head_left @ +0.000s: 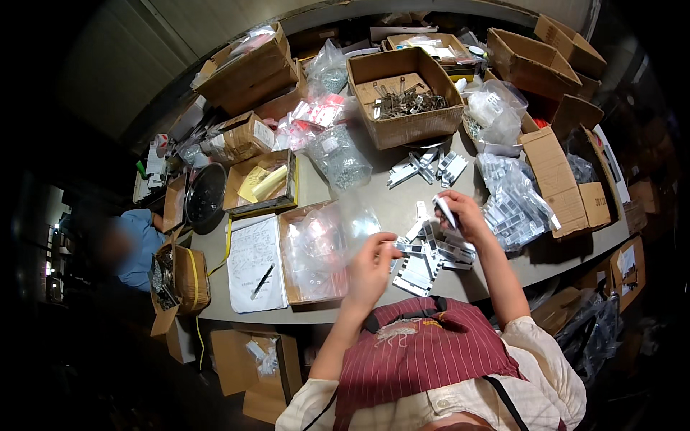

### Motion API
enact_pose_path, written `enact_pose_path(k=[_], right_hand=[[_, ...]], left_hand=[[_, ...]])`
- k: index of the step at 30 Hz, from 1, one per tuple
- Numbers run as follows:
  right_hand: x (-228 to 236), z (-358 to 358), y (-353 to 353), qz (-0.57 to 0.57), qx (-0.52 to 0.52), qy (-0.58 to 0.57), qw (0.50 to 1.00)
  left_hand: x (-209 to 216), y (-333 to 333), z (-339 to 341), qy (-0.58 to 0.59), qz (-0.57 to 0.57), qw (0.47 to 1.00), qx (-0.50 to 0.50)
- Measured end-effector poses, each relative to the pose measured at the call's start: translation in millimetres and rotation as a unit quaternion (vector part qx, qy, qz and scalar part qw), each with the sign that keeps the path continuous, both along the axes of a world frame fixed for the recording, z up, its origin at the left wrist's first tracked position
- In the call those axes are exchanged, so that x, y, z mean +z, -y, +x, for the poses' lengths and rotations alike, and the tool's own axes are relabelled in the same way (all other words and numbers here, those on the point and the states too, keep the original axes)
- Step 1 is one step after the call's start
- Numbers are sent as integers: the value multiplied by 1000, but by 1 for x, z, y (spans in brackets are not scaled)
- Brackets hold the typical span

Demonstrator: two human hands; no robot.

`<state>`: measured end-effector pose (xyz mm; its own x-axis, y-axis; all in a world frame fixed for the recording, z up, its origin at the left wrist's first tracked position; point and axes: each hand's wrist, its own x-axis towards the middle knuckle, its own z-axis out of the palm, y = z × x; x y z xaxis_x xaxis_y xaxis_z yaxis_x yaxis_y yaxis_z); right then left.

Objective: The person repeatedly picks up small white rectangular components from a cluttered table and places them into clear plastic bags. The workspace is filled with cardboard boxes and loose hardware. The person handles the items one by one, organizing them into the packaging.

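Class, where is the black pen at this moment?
In the head view, left of centre, the black pen lies slanted on the handwritten white paper, just left of the shallow cardboard box.

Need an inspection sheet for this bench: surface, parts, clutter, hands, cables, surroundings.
Surface: grey table, largely covered.
Parts: pile of white parts near the front edge.
Clutter: notebook with pen on it; open box of metal pieces; clear bag of parts.
Hands: right hand holds a white piece; left hand at the pile, grip unclear.
Cables: yellow line at left, cord or strap unclear.
Surroundings: person in blue at left.
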<state>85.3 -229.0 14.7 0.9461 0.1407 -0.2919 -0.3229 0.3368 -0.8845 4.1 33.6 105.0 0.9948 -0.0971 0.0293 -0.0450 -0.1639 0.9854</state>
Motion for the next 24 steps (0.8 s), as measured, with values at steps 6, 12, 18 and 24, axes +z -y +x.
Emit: enact_pose_path(k=[6,12,18,24], right_hand=[[32,-48,-46,-223,94,133,961],[48,-71,-49,-369,125,259,884],[37,-94,-63,-214,0,214,953],[48,-101,-71,-58,-35,161,985]], left_hand=[[-63,33,19,-253,-140,952,-101],[-75,27,14,-203,-178,960,-72],[-54,34,5,-137,-157,977,-39],[-27,39,6,-65,-118,990,-29]])
